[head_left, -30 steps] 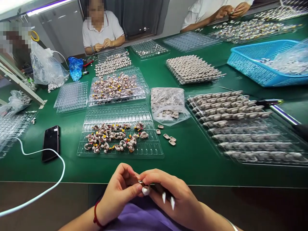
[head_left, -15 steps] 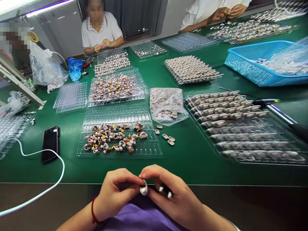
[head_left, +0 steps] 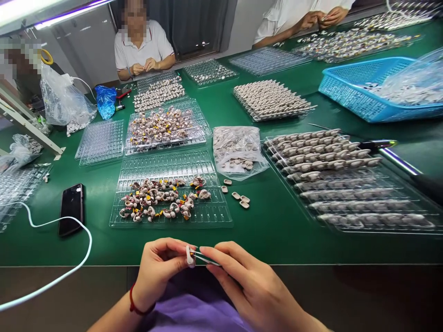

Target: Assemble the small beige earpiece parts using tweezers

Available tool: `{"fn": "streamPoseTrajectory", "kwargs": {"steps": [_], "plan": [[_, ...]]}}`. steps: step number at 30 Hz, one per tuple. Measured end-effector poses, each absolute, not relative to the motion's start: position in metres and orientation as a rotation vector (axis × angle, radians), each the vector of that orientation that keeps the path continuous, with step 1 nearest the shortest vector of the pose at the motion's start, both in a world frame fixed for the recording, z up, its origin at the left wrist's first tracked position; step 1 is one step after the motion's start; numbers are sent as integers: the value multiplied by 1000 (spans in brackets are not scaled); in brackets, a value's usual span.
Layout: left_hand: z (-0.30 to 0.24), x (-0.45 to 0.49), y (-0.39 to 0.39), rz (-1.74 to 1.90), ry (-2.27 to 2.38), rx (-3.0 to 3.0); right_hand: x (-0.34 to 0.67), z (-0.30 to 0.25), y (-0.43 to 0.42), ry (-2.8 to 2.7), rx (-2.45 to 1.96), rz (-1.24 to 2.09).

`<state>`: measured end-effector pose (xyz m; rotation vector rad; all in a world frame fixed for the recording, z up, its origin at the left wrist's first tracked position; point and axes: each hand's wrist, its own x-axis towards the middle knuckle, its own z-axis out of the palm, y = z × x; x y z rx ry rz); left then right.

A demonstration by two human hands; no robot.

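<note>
Just above the table's front edge, my left hand (head_left: 162, 263) pinches a small curved beige part (head_left: 190, 257), which looks like an ear-clip earphone piece, between thumb and fingers. A pair of metal tweezers (head_left: 204, 258) is gripped in my right hand (head_left: 245, 276). The tweezer tips reach the inner side of the beige part, where a bit of yellow shows. Beyond my hands, a clear plastic tray (head_left: 207, 161) holds a loose heap of similar curved parts (head_left: 155, 198) with yellow and dark strips.
Several small beige shells (head_left: 240, 198) lie beside an open plastic bag (head_left: 238, 147). To the right stands a tray of beige parts in rows (head_left: 321, 157); a blue basket (head_left: 370, 110) is behind it. On the left are a phone (head_left: 71, 210) and a white cable (head_left: 88, 249). Co-workers sit across.
My left hand has moved slightly left with the curved part and turned it. The right hand has brought the tweezers round from its palm, so their tips now point at the part.
</note>
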<state>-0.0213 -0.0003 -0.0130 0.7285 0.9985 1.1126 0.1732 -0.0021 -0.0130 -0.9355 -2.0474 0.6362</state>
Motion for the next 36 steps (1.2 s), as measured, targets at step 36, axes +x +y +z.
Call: {"fn": "streamPoseTrajectory", "kwargs": {"steps": [36], "plan": [[0, -12, 4, 1084, 1040, 537, 177, -7, -4, -2186, -862, 9]]}}
